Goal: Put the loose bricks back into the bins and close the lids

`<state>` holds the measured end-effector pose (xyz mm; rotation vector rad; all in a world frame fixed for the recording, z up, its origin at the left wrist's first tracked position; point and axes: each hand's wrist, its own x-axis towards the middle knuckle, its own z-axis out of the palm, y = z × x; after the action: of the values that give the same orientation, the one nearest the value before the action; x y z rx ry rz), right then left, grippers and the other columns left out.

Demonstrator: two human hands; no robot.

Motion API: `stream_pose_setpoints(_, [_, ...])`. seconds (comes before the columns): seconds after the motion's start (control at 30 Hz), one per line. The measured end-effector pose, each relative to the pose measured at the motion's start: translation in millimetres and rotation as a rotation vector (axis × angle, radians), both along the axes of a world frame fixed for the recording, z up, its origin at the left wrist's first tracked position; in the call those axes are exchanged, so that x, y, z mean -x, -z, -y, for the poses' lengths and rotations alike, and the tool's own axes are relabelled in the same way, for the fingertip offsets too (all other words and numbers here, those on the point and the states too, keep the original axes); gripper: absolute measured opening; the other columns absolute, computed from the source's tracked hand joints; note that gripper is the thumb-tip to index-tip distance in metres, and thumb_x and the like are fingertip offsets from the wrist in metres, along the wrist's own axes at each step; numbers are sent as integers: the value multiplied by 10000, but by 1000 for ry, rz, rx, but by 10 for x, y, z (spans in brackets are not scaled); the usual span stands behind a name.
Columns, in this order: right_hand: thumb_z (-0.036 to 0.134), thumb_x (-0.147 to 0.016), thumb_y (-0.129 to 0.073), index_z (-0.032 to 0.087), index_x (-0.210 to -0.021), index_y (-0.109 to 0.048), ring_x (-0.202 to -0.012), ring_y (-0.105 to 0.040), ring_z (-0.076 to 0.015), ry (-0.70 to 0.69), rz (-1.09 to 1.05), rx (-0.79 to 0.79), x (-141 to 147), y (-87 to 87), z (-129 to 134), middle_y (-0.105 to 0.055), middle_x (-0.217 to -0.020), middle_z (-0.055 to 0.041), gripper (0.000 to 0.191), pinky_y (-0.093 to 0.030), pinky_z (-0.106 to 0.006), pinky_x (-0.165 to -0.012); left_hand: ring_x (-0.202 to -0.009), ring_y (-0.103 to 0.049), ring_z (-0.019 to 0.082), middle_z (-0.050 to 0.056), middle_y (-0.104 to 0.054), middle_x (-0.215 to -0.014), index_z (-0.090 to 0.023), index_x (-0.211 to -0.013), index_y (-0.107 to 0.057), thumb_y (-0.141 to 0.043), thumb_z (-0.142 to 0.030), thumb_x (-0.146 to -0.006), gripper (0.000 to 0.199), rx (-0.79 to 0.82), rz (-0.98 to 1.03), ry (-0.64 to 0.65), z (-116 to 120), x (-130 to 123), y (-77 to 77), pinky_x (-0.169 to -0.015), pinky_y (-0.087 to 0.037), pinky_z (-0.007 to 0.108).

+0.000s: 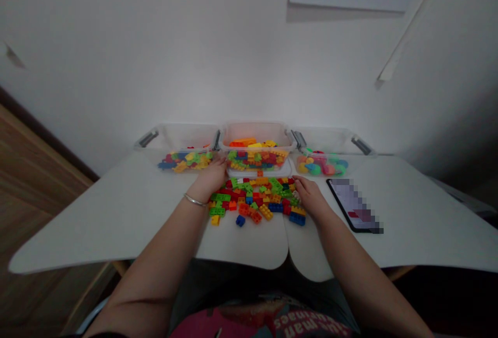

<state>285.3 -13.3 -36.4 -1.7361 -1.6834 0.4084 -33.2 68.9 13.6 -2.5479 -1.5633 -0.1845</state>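
Note:
A loose pile of toy building bricks (252, 198) in red, green, yellow, orange and blue lies on the white table. My left hand (215, 173), with a bangle on its wrist, is at the pile's back left corner, close to the fronts of the left and middle boxes. Its fingers reach forward and look stretched out, with nothing visible in them. At the right edge of the pile rests my right hand (309, 194), its fingers extended against the bricks. The undersides of both hands are hidden.
Against the wall stand three clear plastic boxes: the left box (182, 138) and middle box (257, 130) hold bricks, the right box (330, 138) colourful pieces. A white lid (288, 168) lies before the middle one. A phone (346, 203) lies right on the white table (148, 208).

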Motion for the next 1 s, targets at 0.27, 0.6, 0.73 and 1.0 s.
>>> stream_pose_setpoints(0.27, [385,-950,-340,128,-1212,-684,-1176,-615,-276,-10,-3,-23,-8,6,-9,-701,-1237,-155,503,-422,-418,-1056,-1112,-679,248,204,-685,-1238,-78,-1227,-654,-431,-94,-898,398,137,-66,-60,-135,-50,70,-972,-520,320])
stream_pose_setpoints(0.6, [381,-953,-385,183,-1208,-690,-1185,-610,-272,0,2,-26,-24,40,-12,-703,-1243,-123,444,-423,-426,-1060,-1017,-707,234,163,-743,-1074,-144,-1026,-732,-514,-70,-839,298,173,6,-69,188,192,-44,-937,-526,315])
stream_pose_setpoints(0.73, [368,-949,-398,163,-1210,-689,-1176,-616,-273,-11,16,-6,-23,20,-12,-703,-1235,-136,442,-428,-423,-1053,-1004,-707,239,126,-763,-1009,-205,-1015,-747,-534,-148,-859,271,153,48,-141,266,338,-56,-912,-533,318])
stream_pose_setpoints(1.0, [368,-956,-362,134,-1211,-685,-1164,-612,-280,-6,22,-45,-12,66,-12,-704,-1224,-144,474,-422,-432,-1053,-954,-704,240,139,-766,-991,-168,-910,-764,-451,-172,-880,314,157,72,-225,237,543,12,-885,-528,319])
